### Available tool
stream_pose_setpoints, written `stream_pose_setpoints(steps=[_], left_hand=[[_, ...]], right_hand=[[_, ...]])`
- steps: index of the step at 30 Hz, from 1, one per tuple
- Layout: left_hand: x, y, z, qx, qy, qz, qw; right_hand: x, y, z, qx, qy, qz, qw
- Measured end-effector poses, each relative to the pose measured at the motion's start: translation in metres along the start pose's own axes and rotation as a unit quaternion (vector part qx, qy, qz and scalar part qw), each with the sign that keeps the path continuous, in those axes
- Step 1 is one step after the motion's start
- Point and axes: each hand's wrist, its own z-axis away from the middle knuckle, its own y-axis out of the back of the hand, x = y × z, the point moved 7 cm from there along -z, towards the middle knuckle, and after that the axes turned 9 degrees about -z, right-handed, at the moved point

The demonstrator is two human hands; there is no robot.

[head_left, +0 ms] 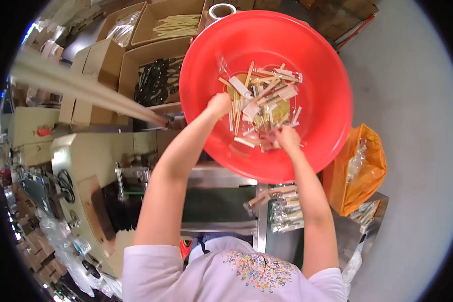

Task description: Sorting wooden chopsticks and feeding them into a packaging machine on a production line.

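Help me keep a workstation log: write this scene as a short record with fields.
Container: red basin
Contents: piled stick packets in clear wrap
Left hand: in the basin, at the pile's left; grip unclear
Right hand: at the pile's near edge; grip unclear
Upper left: cardboard boxes, pale sticks, black utensils
Right: orange bag

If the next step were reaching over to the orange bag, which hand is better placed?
The right hand, most likely: it is at the red basin, on the side nearer the orange bag. The left hand is farther left, by the packets, so its reach looks longer.
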Motion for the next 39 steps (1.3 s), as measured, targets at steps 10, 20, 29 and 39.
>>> stream_pose_setpoints(steps=[10,20,29,39], left_hand=[[0.03,-0.042,-0.09,0.123,0.053,-0.031,0.99],[0.027,-0.045,-0.095,0.035,0.065,-0.048,0.996],[0.0,0.032,-0.031,-0.242,-0.068,0.092,0.964],[-0.062,0.245,-0.036,0.226,-0.086,0.367,0.898]], right_hand=[[-0.085,-0.05,-0.073,0.078,0.381,0.274,0.879],[-0.057,-0.127,-0.001,-0.146,0.364,0.361,0.846],[-0.063,-0.036,-0.014,-0.159,0.232,-0.04,0.959],[-0.141,-0.069,-0.129,0.047,0.291,0.082,0.952]])
